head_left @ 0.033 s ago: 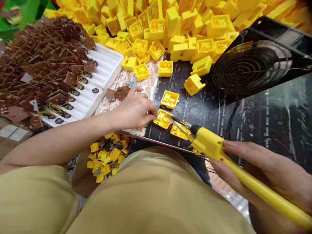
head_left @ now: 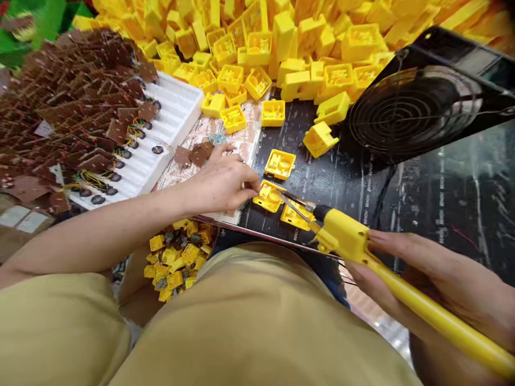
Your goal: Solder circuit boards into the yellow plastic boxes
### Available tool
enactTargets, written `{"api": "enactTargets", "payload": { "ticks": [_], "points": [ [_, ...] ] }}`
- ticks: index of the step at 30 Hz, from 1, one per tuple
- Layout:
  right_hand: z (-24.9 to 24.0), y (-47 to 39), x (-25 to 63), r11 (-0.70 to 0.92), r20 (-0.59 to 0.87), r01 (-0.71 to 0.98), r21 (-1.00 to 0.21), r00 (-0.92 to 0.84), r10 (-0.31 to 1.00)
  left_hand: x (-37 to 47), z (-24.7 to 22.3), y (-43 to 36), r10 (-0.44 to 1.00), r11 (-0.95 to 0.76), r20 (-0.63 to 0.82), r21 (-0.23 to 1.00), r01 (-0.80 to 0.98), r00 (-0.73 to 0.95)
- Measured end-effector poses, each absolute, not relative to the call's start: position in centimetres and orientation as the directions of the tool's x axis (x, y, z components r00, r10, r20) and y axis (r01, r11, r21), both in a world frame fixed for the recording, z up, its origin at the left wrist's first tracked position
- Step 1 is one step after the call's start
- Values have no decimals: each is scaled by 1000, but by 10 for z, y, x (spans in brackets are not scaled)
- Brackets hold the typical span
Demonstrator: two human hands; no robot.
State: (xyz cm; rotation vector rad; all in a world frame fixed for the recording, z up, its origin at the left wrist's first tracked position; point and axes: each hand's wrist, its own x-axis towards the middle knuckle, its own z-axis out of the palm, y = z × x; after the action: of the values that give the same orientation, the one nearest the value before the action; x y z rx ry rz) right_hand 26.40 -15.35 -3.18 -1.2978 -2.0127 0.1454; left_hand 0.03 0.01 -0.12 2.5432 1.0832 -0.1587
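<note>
Together, the left hand [head_left: 229, 182], narrowed, grip unclear, and the right hand [head_left: 450, 279], clasping a yellow tool [head_left: 346, 236], worked at a yellow housing [head_left: 267, 198], eight o'clock from the fan [head_left: 410, 112], seemingly light, rigid, best held edgewise.

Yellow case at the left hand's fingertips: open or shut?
Open: the case lies hollow side up by the left hand, its moulded inside showing, no lid over it.
</note>
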Motion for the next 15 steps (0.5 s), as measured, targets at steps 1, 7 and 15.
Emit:
{"api": "enactTargets", "payload": {
  "ticks": [1,7,15],
  "points": [
    [-34,-154,263,478,517,765,-432,-225,826,1,-2,0,674,-637,-241,291,714,699],
    [-25,-147,257,598,514,647,-473,-348,784,7,-2,0,660,-643,-291,259,721,693],
    [-17,-131,248,711,569,566,-418,-447,690,13,1,5,626,-678,-315,231,697,713]
  ]
}}
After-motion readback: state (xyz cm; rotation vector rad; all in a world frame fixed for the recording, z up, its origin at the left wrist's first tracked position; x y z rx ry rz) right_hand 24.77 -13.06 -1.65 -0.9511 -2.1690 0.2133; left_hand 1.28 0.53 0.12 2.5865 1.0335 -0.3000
